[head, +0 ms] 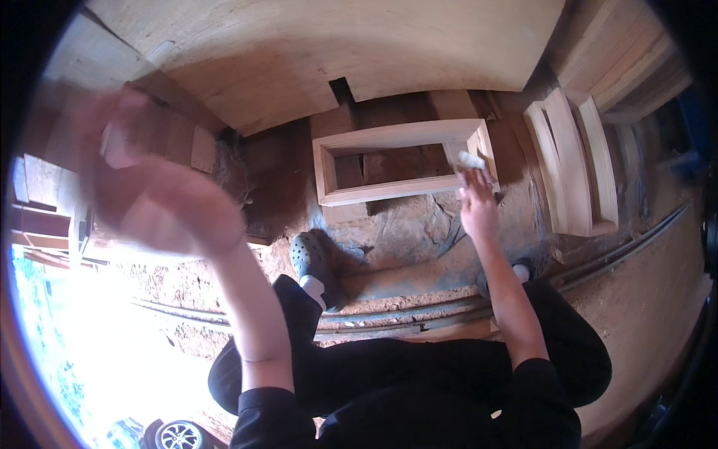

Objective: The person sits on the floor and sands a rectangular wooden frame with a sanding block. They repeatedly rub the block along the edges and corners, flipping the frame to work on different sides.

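Observation:
A rectangular wooden frame [387, 192] of pale planed boards lies before me, raised on wood pieces. At its right end is my right hand [478, 209], fingers stretched over the near corner. A small whitish pad or folded piece [471, 160] is held at those fingertips, against the inside of the end board; its material is unclear. My left hand [120, 132] is raised at the far left, away from the frame and strongly blurred. Whether it holds anything cannot be made out.
A large plywood sheet [359, 50] spans the far side. More wooden frames [575, 163] stand at the right. Stacked boards [168, 132] lie at the left. Metal rails [404, 320] run across the dusty floor near my clogs [307, 255]. A vehicle wheel [178, 435] shows bottom left.

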A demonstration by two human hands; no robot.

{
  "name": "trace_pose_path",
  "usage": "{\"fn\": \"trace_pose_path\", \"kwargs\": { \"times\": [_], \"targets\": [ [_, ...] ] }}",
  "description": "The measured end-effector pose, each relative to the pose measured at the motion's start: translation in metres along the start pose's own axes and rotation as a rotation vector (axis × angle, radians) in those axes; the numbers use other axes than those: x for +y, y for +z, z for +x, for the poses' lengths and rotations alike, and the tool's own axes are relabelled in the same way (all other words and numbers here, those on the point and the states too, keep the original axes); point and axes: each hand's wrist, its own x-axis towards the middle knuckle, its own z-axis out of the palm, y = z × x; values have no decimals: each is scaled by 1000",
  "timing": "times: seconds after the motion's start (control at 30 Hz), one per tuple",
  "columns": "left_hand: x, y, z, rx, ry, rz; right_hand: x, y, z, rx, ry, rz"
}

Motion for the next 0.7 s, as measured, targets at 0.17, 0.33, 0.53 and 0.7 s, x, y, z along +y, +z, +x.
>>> {"fn": "trace_pose_path", "kwargs": {
  "times": [0.17, 0.33, 0.53, 0.7],
  "targets": [
    [-37, 19, -204, -375, -1240, 35, -10, 13, -2, -5, 109, -44],
    [-14, 16, -351, -660, -1633, 270, -99, 56, 15, -7, -146, 107],
    [-5, 25, -316, -690, -1815, 278, -192, 93, 29, -47, -240, 294],
    [-4, 22, -315, -675, -1788, 296, -137, 77, 14, 13, -300, 286]
  ]
}}
